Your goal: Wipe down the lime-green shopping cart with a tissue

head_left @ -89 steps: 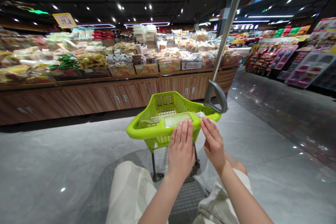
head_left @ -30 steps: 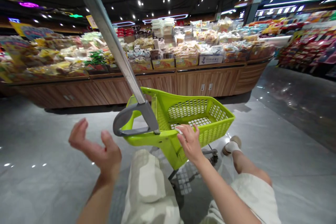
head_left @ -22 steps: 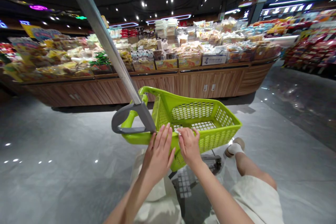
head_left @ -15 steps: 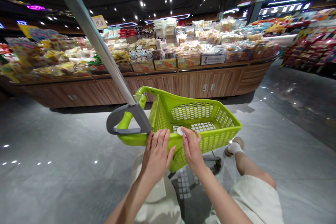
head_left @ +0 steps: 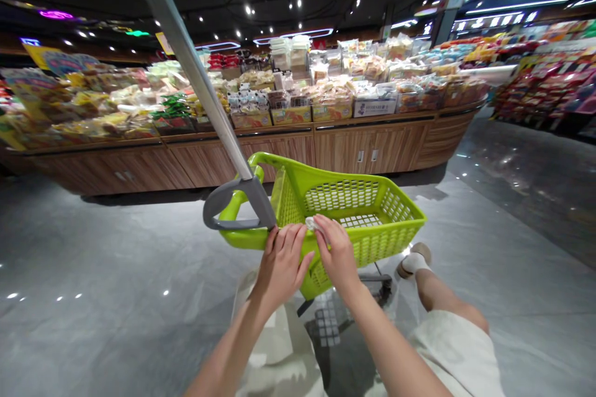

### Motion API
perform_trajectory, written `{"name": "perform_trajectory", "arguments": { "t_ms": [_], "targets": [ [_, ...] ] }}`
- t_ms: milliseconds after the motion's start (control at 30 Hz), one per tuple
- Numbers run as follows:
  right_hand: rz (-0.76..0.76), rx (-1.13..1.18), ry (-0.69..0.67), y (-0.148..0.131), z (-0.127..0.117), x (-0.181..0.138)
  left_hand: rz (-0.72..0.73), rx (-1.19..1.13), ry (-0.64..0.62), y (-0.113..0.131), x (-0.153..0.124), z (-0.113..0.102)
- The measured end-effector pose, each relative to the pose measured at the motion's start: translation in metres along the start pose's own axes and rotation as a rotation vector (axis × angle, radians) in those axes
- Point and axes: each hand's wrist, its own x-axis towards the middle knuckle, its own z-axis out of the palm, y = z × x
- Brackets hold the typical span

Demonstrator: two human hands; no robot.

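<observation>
Now your left hand (head_left: 282, 258) has come back and lies flat, fingers open, on the near rim of the green basket (head_left: 372, 214). Just right of it, your right hand (head_left: 338, 252) pinches a small white thing (head_left: 311, 223) on that rim.

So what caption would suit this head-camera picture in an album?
Both hands, left hand and right hand, rest on the near rim of a green shopping basket; the right pinches a small white wipe.
</observation>
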Motion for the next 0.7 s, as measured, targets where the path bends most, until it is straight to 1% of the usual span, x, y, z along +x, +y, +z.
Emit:
{"name": "perform_trajectory", "arguments": {
  "t_ms": [100, 167, 233, 300, 367, 433, 500, 567, 600, 700],
  "targets": [
    [-0.001, -0.165, -0.077, -0.007, 0.015, -0.005, -0.054, 0.072, -0.028, 0.007, 0.003, 0.001],
    [-0.038, -0.233, -0.105, -0.005, 0.019, -0.009, -0.112, 0.126, -0.031, 0.013, 0.003, 0.003],
    [-0.113, -0.279, -0.122, 0.005, 0.015, -0.011, -0.152, 0.148, -0.024, 0.017, 0.001, 0.007],
    [-0.163, -0.326, -0.124, 0.023, 0.004, -0.015, -0.157, 0.141, -0.014, 0.017, -0.001, 0.01],
    [-0.155, -0.387, -0.086, 0.047, -0.012, -0.022, -0.149, 0.128, -0.004, 0.014, -0.003, 0.014],
    [-0.092, -0.454, -0.001, 0.067, -0.027, -0.029, -0.143, 0.126, 0.006, 0.011, -0.004, 0.016],
    [-0.015, -0.5, 0.095, 0.076, -0.034, -0.036, -0.144, 0.128, 0.013, 0.008, -0.005, 0.018],
    [0.01, -0.489, 0.118, 0.069, -0.028, -0.037, -0.144, 0.123, 0.023, 0.006, -0.005, 0.019],
    [-0.008, -0.458, 0.09, 0.061, -0.02, -0.036, -0.144, 0.117, 0.029, 0.005, -0.005, 0.02],
    [-0.104, -0.326, -0.056, 0.027, 0.006, -0.025, -0.148, 0.099, 0.048, 0.004, -0.005, 0.02]
  ]
}}
